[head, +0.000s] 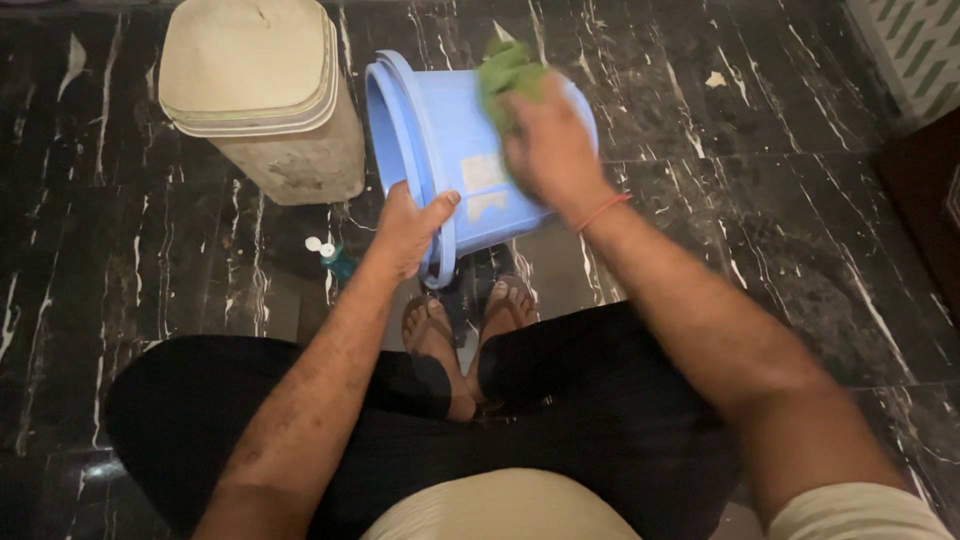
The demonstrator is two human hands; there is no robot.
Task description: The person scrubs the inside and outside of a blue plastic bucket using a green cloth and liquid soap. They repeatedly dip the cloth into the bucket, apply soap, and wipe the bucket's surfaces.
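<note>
Right hand (548, 150) presses a crumpled green cloth (508, 75) on the smooth blue plastic bucket (440, 150); left hand (408, 232) grips its rim

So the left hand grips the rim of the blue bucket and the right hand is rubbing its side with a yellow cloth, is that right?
Not quite: in the head view the cloth is green, not yellow. The left hand does grip the blue bucket rim, and the right hand presses the cloth on its side.

Blue bucket (440, 140), green cloth (508, 75)

A smooth blue plastic bucket (450, 160), a soft green cloth (508, 75), glossy black veined marble floor (780, 200).
</note>
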